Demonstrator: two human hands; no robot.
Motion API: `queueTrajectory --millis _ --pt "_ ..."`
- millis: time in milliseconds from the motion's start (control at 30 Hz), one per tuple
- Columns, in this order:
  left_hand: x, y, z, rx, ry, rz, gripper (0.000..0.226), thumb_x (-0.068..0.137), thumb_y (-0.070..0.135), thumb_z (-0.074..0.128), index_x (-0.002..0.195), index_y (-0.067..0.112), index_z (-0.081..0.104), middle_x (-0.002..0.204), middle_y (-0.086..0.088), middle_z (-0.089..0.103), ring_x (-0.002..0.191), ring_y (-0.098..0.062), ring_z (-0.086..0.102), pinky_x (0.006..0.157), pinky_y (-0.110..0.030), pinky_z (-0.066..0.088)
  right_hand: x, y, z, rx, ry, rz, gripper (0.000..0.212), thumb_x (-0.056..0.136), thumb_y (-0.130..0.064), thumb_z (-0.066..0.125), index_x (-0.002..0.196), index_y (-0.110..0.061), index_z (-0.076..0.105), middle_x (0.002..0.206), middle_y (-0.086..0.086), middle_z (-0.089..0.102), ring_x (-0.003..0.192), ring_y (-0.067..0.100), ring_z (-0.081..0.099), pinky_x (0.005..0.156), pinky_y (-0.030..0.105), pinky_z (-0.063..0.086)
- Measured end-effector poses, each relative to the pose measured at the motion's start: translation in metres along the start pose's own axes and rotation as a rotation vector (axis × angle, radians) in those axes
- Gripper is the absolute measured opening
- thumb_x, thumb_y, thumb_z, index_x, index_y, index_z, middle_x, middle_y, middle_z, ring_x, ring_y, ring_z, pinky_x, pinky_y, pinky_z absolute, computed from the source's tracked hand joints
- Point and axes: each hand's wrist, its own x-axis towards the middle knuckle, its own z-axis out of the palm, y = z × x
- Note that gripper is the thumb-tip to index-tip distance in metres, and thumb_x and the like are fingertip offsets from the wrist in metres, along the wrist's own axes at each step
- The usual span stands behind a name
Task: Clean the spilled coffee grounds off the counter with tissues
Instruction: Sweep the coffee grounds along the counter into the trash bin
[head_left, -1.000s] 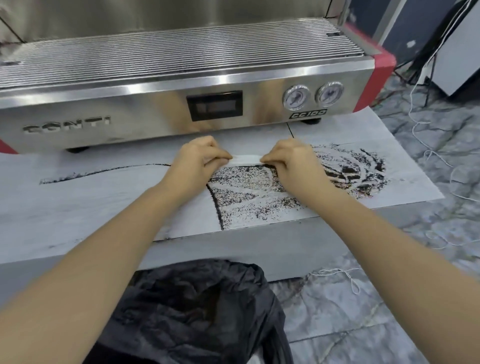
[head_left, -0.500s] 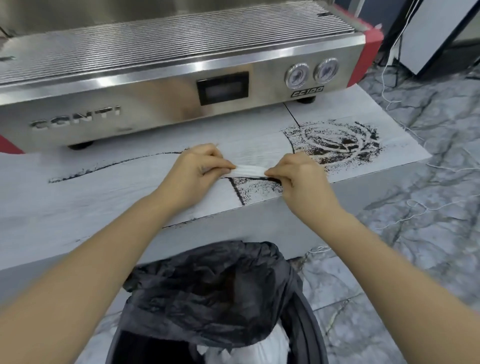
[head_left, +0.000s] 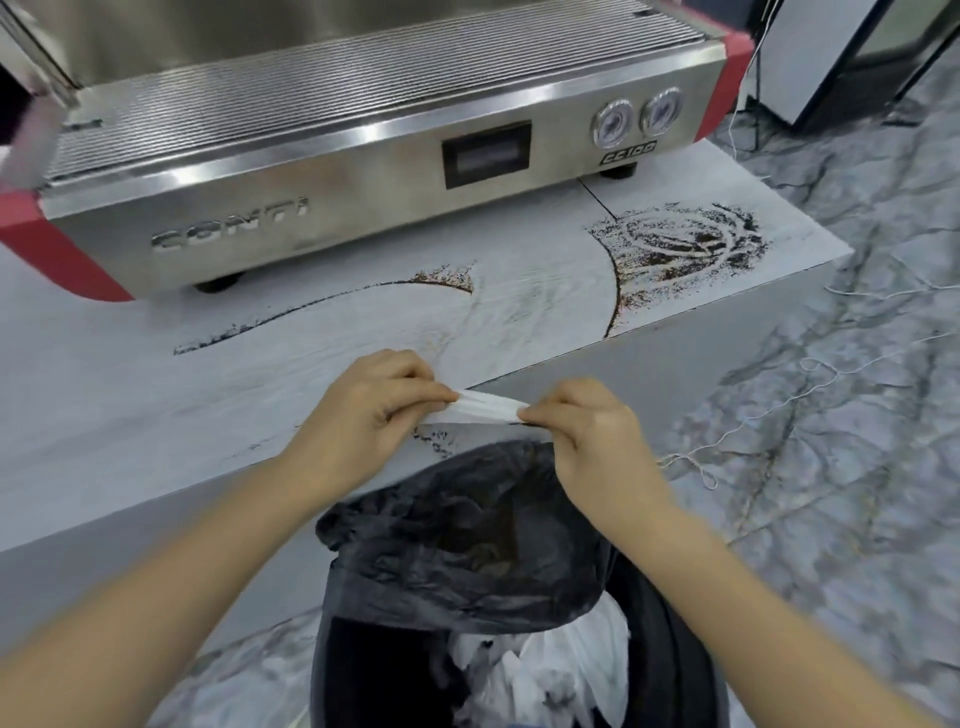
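A folded white tissue is stretched between my two hands at the counter's front edge. My left hand pinches its left end and my right hand pinches its right end. A few dark grounds lie just under the tissue at the edge. A larger patch of coffee grounds covers the white counter at the far right. A thin curved line of grounds runs in front of the machine. Below my hands stands a bin with a black liner.
A steel and red espresso machine fills the back of the counter. White used tissues lie inside the bin. White cords trail over the marbled floor on the right, and a dark cabinet stands at the far right.
Both hands dragged the tissue toward me from mid-counter to the front edge, sweeping the grounds along. The swept strip now shows white, and the bin has come further into view.
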Motion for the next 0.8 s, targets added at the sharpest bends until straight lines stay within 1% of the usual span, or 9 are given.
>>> queueTrajectory --millis 100,167,233,367,400,500,633,700,800 --pt "0.007 0.003 0.000 -0.040 0.019 -0.006 0.018 0.092 0.019 0.061 0.101 0.015 0.077 0.091 0.004 0.064 0.085 -0.014 0.058 0.074 -0.028 0.046 0.005 0.005 -0.010 0.001 0.047 0.012 0.035 0.073 0.021 0.061 0.091 -0.004 0.076 0.083 0.008 0.066 0.081 0.027 0.061 0.063 0.037 0.053" --pt "0.024 0.006 0.002 -0.062 0.053 -0.018 0.015 0.091 0.012 0.065 0.100 0.015 0.077 0.090 0.003 0.063 0.086 -0.016 0.059 0.075 -0.030 0.047 0.017 0.013 -0.022 -0.010 0.077 0.008 0.032 0.075 0.019 0.062 0.090 -0.005 0.076 0.081 0.008 0.066 0.080 0.025 0.061 0.063 0.036 0.051" --pt "0.048 0.010 0.007 -0.062 0.094 -0.026 0.014 0.090 0.010 0.067 0.099 0.014 0.077 0.089 0.001 0.063 0.084 -0.018 0.059 0.075 -0.030 0.046 0.036 0.027 -0.036 -0.027 0.102 -0.001 0.027 0.079 0.015 0.064 0.090 -0.006 0.077 0.080 0.007 0.067 0.079 0.023 0.060 0.063 0.035 0.050" --pt "0.102 0.017 0.025 -0.096 0.174 -0.089 0.013 0.090 0.012 0.067 0.098 0.015 0.077 0.087 0.000 0.062 0.082 -0.014 0.058 0.076 -0.017 0.041 0.087 0.074 -0.066 -0.038 0.100 -0.029 0.023 0.081 0.010 0.065 0.089 -0.007 0.077 0.084 0.006 0.069 0.081 0.021 0.062 0.072 0.029 0.048" --pt "0.116 0.018 0.031 -0.095 0.191 -0.107 0.012 0.090 0.013 0.067 0.098 0.015 0.077 0.088 0.001 0.062 0.082 -0.014 0.058 0.075 -0.015 0.040 0.100 0.086 -0.072 -0.038 0.094 -0.032 0.021 0.082 0.008 0.065 0.089 -0.008 0.077 0.085 0.007 0.070 0.082 0.021 0.062 0.074 0.028 0.049" --pt "0.162 0.022 0.054 -0.087 0.255 -0.155 0.012 0.089 0.011 0.068 0.096 0.011 0.077 0.088 -0.002 0.063 0.081 -0.016 0.059 0.075 -0.024 0.044 0.136 0.126 -0.087 -0.023 0.089 -0.048 0.015 0.082 0.002 0.068 0.088 -0.008 0.078 0.086 0.007 0.071 0.081 0.020 0.064 0.077 0.026 0.050" --pt "0.205 0.026 0.084 -0.009 0.320 -0.259 0.015 0.091 0.009 0.064 0.099 0.008 0.076 0.088 -0.009 0.060 0.082 -0.023 0.057 0.072 -0.024 0.037 0.178 0.174 -0.090 -0.017 0.060 -0.085 0.013 0.081 0.001 0.071 0.086 -0.008 0.078 0.085 0.007 0.072 0.080 0.020 0.066 0.079 0.032 0.053" --pt "0.222 0.026 0.097 0.044 0.349 -0.330 0.017 0.093 0.010 0.061 0.099 0.008 0.076 0.089 -0.011 0.058 0.085 -0.025 0.053 0.071 -0.029 0.038 0.197 0.196 -0.086 -0.016 0.043 -0.117 0.015 0.081 0.002 0.070 0.087 -0.008 0.078 0.087 0.008 0.073 0.080 0.020 0.066 0.080 0.032 0.054" --pt "0.241 0.021 0.112 0.114 0.387 -0.392 0.019 0.095 0.010 0.057 0.094 0.005 0.075 0.090 -0.011 0.056 0.087 -0.026 0.051 0.073 -0.039 0.043 0.217 0.219 -0.075 -0.033 0.015 -0.158 0.020 0.080 0.006 0.066 0.089 -0.007 0.078 0.088 0.008 0.074 0.082 0.022 0.067 0.082 0.030 0.054"
